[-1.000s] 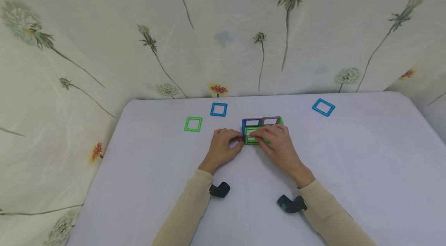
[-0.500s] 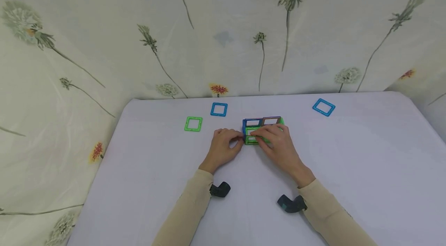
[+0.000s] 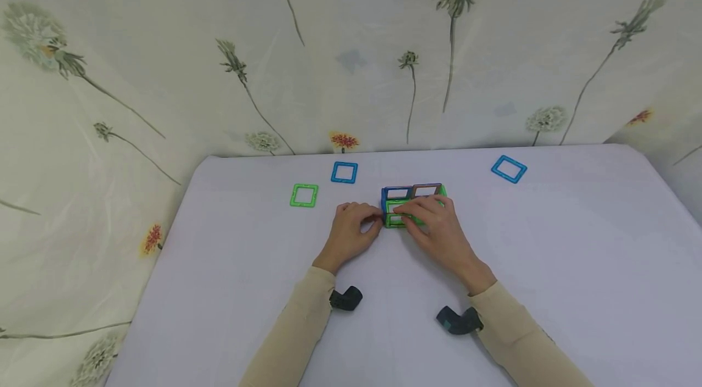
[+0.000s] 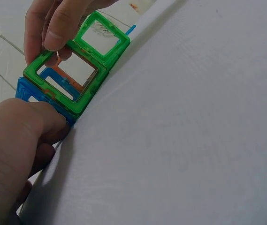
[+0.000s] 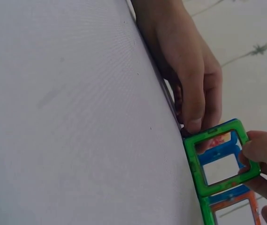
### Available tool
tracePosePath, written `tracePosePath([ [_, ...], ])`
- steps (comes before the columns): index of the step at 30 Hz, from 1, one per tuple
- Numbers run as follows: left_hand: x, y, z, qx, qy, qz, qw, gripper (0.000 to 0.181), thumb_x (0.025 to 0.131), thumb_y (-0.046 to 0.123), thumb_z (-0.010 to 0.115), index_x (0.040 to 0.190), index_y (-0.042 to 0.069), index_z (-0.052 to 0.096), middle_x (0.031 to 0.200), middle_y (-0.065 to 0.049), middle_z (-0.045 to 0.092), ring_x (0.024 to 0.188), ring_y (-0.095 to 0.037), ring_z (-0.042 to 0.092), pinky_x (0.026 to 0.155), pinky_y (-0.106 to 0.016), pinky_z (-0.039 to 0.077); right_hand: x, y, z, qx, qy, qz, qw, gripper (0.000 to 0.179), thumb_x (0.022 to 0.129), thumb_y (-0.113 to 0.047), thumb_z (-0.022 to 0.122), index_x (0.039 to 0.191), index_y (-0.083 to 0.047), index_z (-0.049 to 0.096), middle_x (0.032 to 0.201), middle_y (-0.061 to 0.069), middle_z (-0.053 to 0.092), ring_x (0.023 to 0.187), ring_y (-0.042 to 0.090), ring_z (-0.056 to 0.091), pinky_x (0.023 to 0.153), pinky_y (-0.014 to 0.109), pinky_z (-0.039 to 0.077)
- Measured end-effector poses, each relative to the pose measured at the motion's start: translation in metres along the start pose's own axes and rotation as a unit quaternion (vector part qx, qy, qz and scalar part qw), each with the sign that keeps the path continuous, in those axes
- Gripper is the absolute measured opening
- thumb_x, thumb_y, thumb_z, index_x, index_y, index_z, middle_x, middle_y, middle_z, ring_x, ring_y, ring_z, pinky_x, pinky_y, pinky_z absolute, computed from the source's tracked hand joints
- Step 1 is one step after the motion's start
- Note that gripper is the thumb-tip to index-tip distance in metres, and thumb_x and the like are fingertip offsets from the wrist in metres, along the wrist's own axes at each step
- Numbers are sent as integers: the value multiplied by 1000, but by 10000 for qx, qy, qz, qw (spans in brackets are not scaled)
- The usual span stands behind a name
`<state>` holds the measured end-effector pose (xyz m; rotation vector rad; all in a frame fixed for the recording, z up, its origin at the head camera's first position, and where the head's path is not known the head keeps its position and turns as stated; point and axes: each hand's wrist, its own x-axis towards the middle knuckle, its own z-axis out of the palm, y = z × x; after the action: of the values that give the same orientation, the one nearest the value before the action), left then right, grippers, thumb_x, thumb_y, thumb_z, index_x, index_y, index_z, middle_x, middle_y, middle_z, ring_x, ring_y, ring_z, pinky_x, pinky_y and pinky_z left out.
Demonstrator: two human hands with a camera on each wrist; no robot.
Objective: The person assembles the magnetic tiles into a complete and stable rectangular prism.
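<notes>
A low box of magnetic tiles, open-framed squares, stands mid-table. Its front has green tiles (image 4: 92, 89), one beside another; a blue tile (image 3: 384, 201) closes the left end. Behind are a dark blue tile and an orange-brown one (image 5: 254, 206). My left hand (image 3: 351, 231) holds the blue end tile low down between thumb and fingers, its fingertips partly hidden. With thumb in front and fingers behind, my right hand (image 3: 439, 233) pinches the upper edge of the left green front tile (image 5: 194, 161). In the head view this hand covers the box's right front.
A loose green square tile (image 3: 294, 195) and a blue one (image 3: 333, 172) lie to the left of the box. Another blue tile (image 3: 499, 169) lies at the far right, near the back edge. Flower-patterned cloth (image 3: 351, 64) hangs behind the white table (image 3: 576, 265).
</notes>
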<state>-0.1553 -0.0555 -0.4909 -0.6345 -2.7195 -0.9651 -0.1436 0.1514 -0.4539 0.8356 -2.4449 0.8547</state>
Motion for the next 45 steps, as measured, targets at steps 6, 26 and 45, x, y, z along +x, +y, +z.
tracePosePath([
  [6,0,0,0,41,-19,0,10000,15,89,22,63,103,21,69,96,9,71,91,-7,60,97,-38,36,1,2,-1,92,10,-6,10000,26,76,-5,76,99,-16,71,95,1,69,93,18,59,93,47,32],
  [26,0,1,1,-9,-85,-142,9999,16,90,23,63,105,22,69,99,10,71,93,-6,59,99,-37,34,5,31,-37,434,541,637,9956,18,85,-4,67,102,-10,69,101,3,68,103,21,56,96,48,29],
  [45,0,1,1,30,-99,-149,9998,16,90,23,63,105,22,69,100,10,71,94,-6,59,99,-36,34,-12,91,-73,304,1302,1484,9798,20,89,-4,60,107,-7,68,104,12,68,102,22,57,98,26,34],
])
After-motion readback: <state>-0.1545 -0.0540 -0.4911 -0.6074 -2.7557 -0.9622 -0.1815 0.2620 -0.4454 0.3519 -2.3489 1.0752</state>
